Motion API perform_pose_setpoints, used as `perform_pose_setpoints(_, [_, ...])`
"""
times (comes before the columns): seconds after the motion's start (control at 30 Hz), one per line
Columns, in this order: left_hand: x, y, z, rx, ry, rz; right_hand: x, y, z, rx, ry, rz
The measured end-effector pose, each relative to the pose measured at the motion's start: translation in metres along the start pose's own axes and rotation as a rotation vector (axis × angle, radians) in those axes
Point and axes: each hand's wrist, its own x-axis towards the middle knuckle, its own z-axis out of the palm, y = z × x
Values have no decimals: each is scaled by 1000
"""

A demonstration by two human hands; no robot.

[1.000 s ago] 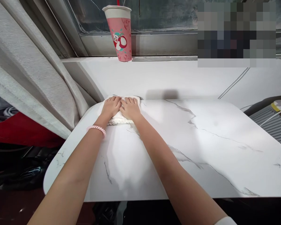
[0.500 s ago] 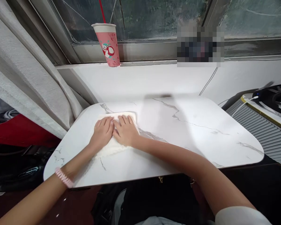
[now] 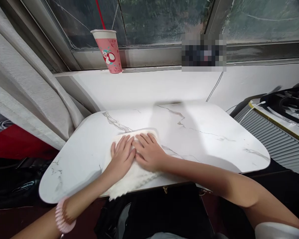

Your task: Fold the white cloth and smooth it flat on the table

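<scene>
Cloth (image 3: 136, 176), cream and fluffy, has slid nearward under flat, outspread left hand (image 3: 122, 158) and right hand (image 3: 149, 152); wiping now reaches the front edge of the white, grey-veined tabletop (image 3: 214, 119).

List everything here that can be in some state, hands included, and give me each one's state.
Left hand: open, palm down on the cloth.
Right hand: open, palm down on the cloth.
Cloth: spread on the table, near corner past its front edge.
Cup: standing by the window.
Straw: in the cup.
Curtain: hanging in folds.
</scene>
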Motion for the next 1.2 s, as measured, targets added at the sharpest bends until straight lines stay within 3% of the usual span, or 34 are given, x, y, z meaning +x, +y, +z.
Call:
perform_pose_setpoints(0.3, [167, -6, 11, 66, 62, 58, 97, 109, 20, -18, -6, 207])
perform_pose_setpoints(0.5, [215, 5, 26, 92, 107, 76, 115, 154, 16, 35, -14, 259])
perform_pose_setpoints(0.67, [219, 8, 32, 102, 110, 64, 113, 158, 16, 15, 11, 280])
perform_pose_setpoints(0.83, [203, 17, 30, 118, 85, 53, 100, 148, 14, -6, 2, 292])
perform_pose_setpoints(1.0, [166, 34, 31, 153, 84, 72, 70, 131, 2, -49, -51, 252])
perform_pose_setpoints(1.2, [109, 57, 37, 134, 71, 104, 13, 99, -13, -103, -51, 172])
